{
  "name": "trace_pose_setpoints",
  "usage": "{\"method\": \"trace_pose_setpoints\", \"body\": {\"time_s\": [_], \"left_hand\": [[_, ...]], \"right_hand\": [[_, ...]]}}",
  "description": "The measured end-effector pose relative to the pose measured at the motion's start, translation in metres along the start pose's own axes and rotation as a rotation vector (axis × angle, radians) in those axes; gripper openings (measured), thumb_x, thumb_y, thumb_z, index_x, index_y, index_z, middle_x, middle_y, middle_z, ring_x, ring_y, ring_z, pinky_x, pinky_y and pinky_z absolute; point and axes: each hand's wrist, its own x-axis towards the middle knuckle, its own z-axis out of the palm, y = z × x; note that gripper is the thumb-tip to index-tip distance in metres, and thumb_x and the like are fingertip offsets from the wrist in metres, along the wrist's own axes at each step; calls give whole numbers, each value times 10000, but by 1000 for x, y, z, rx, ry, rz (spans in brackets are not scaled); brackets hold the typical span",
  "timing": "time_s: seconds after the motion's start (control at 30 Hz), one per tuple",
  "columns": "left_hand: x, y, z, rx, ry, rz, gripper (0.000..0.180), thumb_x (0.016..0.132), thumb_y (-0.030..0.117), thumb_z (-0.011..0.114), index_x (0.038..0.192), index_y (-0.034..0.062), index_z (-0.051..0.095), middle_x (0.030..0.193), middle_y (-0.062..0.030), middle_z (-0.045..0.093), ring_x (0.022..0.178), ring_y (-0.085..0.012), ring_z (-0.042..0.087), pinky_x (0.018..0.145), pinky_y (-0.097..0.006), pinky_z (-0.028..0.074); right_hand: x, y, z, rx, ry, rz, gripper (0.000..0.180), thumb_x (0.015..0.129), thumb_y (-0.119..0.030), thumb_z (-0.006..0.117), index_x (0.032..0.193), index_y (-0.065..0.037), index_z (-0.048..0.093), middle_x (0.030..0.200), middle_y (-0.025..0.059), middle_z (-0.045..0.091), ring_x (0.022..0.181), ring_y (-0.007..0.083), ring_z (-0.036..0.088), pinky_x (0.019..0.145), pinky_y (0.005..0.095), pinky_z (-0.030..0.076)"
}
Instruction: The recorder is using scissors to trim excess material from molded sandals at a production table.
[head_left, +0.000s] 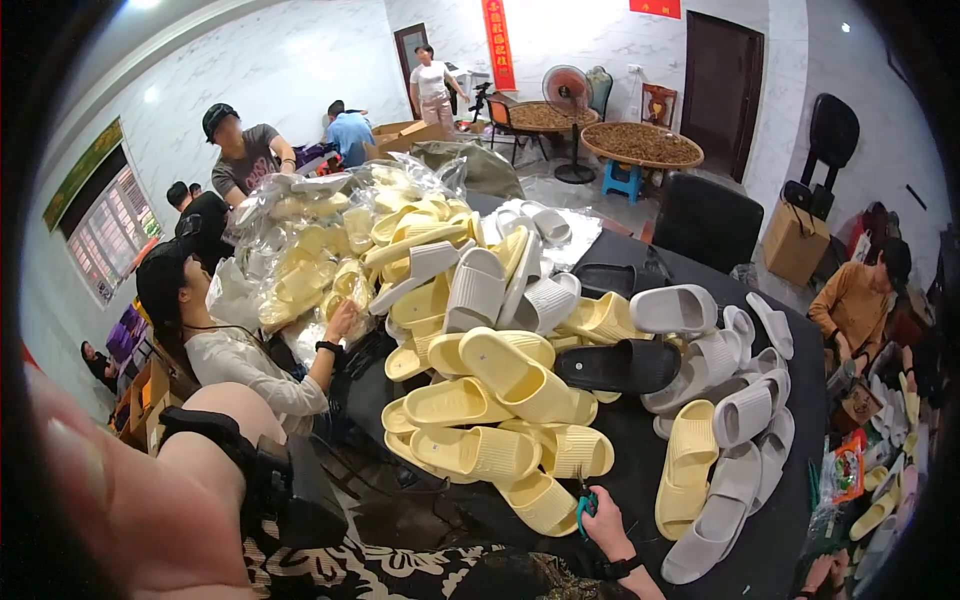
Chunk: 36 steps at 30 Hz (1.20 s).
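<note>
My right hand [605, 525] is closed around a pair of teal-handled snips [584, 508] at the table's near edge. Their tip meets the toe area of a yellow slipper [570, 450]; whether it touches cannot be told. Just below lies another yellow slipper [540, 503]. A heap of ribbed yellow slippers spreads to the left of that hand, and grey slippers [715, 515] lie to its right. My left hand [120, 500] is raised very close to the camera, large and blurred, away from the slippers. Its finger pose is unclear. A black strapped device [290, 490] sits on my left wrist.
A black-topped table [630, 500] bears the slippers, one black slipper [620, 367] and plastic-bagged pairs [300, 280]. A co-worker in a white top [245, 360] reaches into the pile from the left. A black chair [705, 225] stands beyond; another person [850, 300] works at right.
</note>
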Motion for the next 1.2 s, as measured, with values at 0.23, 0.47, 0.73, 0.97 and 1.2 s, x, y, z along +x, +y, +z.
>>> {"method": "trace_pose_setpoints", "body": {"time_s": [0.23,0.47,0.73,0.97,1.2], "left_hand": [[13,2,4,37,18,39,580,873,138,526,1376,-27,288,1028,-173,540,789,-150,553,671,-248,460],[-19,-24,36,-183,44,-391,495,872,-19,492,1350,-5,365,947,-79,570,781,-105,538,679,-223,458],[-209,-72,98,-183,-731,-903,318,839,73,570,1154,31,569,696,-57,561,612,-88,515,567,-251,441],[-384,-53,115,-249,-1241,-748,268,826,216,583,978,-3,594,757,-200,632,701,-353,625,631,-415,480],[-352,-45,131,-314,-1289,-733,249,849,187,606,997,-9,562,780,-149,630,712,-280,622,645,-361,484]], "right_hand": [[-4,12,4,5,-29,32,415,755,-147,638,1127,-19,506,884,192,614,788,323,621,700,388,492],[-10,10,-3,10,-87,99,479,772,-184,637,1191,-23,469,980,186,602,814,297,624,730,387,501],[-5,7,-8,76,2,39,401,753,-148,660,1111,-23,527,785,174,624,704,279,635,643,366,494],[-14,-5,-12,119,86,-23,419,741,-142,671,1112,-15,523,839,195,621,752,292,636,666,356,490],[-10,-94,-106,1167,193,-112,405,775,-61,679,1117,-45,464,836,67,566,720,160,589,609,288,511]]}}
